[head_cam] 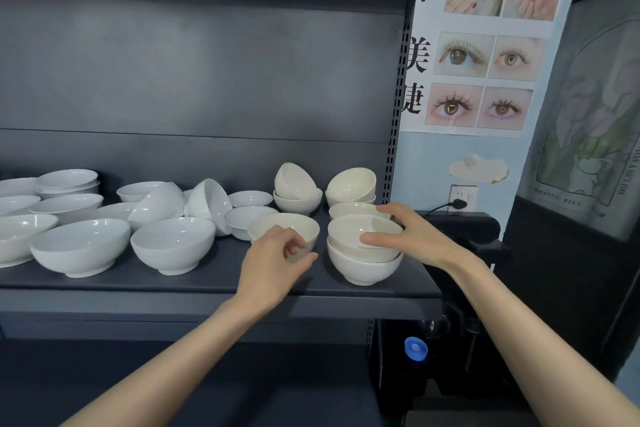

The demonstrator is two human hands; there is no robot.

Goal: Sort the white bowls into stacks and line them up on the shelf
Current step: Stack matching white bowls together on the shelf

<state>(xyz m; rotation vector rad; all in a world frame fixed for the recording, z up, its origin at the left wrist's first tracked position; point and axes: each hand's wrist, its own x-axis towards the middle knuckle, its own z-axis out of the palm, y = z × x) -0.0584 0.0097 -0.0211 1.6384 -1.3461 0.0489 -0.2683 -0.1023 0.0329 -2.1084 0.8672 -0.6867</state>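
A dark shelf (pixel 214 279) carries many white and cream bowls. At the front right stands a stack of cream bowls (pixel 360 265); my right hand (pixel 405 236) rests on the rim of its top bowl, thumb inside and fingers over the far edge. Just left of it sits a single cream bowl (pixel 277 224), and my left hand (pixel 277 262) hovers at its near side with fingers curled, touching or almost touching it. Behind are two more cream stacks (pixel 298 199) (pixel 351 189), each topped by a tilted bowl.
Large white bowls (pixel 81 248) (pixel 173 244) fill the shelf's left and middle, some tipped on their sides (pixel 207 201), with small shallow dishes (pixel 250 198) behind. A perforated upright (pixel 394 135) bounds the shelf at right. A dark machine (pixel 464 229) and a blue-capped bottle (pixel 415 348) sit beyond.
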